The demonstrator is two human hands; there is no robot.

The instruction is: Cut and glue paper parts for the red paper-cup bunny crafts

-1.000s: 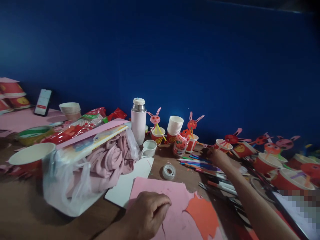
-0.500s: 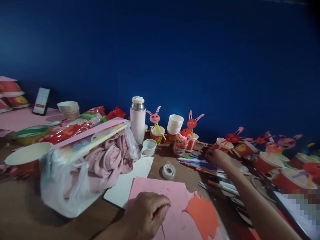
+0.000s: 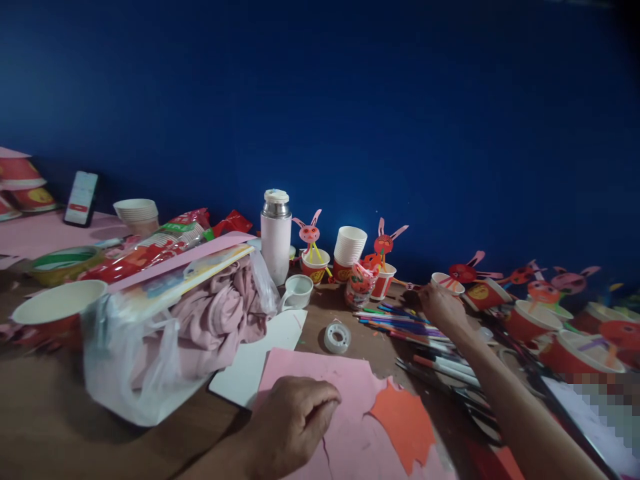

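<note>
My left hand (image 3: 293,421) rests curled on a pink paper sheet (image 3: 345,407) at the near edge of the wooden table, fingers folded with nothing visible in them. An orange paper cut-out (image 3: 405,427) lies on the sheet to its right. My right hand (image 3: 440,303) reaches far across, over a row of coloured pens (image 3: 400,323), close to a red paper cup (image 3: 447,283) with a bunny figure. Its fingers point away and are hidden from me.
A plastic bag with pink cloth (image 3: 200,327) lies left. A white thermos (image 3: 276,233), a small white mug (image 3: 299,291), a tape roll (image 3: 337,337), stacked cups (image 3: 349,250) and several bunny cups (image 3: 550,313) stand along the blue wall. A phone (image 3: 80,198) leans far left.
My right hand has shifted slightly right and farther along the pens toward the red cup. My left hand has stayed on the pink sheet.
</note>
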